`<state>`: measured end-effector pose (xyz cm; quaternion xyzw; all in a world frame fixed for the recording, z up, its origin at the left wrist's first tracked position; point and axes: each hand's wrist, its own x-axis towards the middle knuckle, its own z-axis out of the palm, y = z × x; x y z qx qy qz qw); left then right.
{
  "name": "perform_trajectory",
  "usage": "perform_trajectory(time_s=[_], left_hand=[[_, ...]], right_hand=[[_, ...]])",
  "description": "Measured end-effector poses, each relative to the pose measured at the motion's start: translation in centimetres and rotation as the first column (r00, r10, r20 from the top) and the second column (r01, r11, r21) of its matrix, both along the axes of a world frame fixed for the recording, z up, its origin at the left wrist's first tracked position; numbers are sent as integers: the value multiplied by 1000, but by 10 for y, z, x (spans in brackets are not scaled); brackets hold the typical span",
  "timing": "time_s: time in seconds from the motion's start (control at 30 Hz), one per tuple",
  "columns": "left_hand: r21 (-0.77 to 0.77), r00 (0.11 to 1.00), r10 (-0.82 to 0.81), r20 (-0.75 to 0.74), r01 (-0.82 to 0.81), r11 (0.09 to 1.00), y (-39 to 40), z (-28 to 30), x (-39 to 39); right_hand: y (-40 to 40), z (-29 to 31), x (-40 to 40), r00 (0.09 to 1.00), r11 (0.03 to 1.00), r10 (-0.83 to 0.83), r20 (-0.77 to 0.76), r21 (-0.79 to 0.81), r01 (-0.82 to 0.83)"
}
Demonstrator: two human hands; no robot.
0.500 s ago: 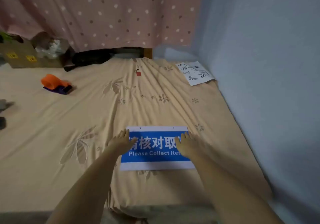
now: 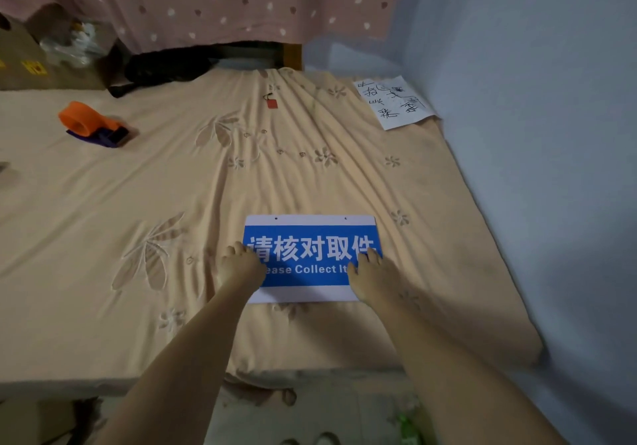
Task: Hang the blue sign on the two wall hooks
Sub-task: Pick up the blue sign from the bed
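Sign (image 2: 312, 258) lies flat on the bed (image 2: 138, 203), left hand (image 2: 241, 267) and right hand (image 2: 370, 274) fingers spread on its ends, nothing gripped; thin sheet may slip or bend on lift.

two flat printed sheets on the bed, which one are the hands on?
The blue sign near the bed edge, under both hands; the white handwritten sheet lies untouched by the wall.

Two bare forearms in view, no sleeves visible to frame edge. Left hand (image 2: 241, 267) and right hand (image 2: 370, 274): no gloves, rings, watch or wristbands seen. Nails short, no polish discernible; finer detail too blurred.
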<state>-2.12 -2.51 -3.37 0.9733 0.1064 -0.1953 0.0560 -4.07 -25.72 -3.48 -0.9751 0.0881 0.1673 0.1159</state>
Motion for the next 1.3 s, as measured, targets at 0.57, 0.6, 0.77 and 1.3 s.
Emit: perform_trajectory(time_s=[0.57,0.6,0.77,1.3], left_hand=[[-494,872,478,-102,-462,737,16,1,5],[-507,860,500,-107,-479,716,18,1,4],[-632,770,619,-154,-558,537,15,3,0],[-876,703,709,-47,-371,309,10,53,-4]], right_hand=[[-19,0,10,810,781,-586,24,284,557],[-19,-1,9,784,740,-621,0,332,585],[-19,-3,3,619,446,-767,-169,553,704],[-32,54,8,706,117,-655,-270,886,448]])
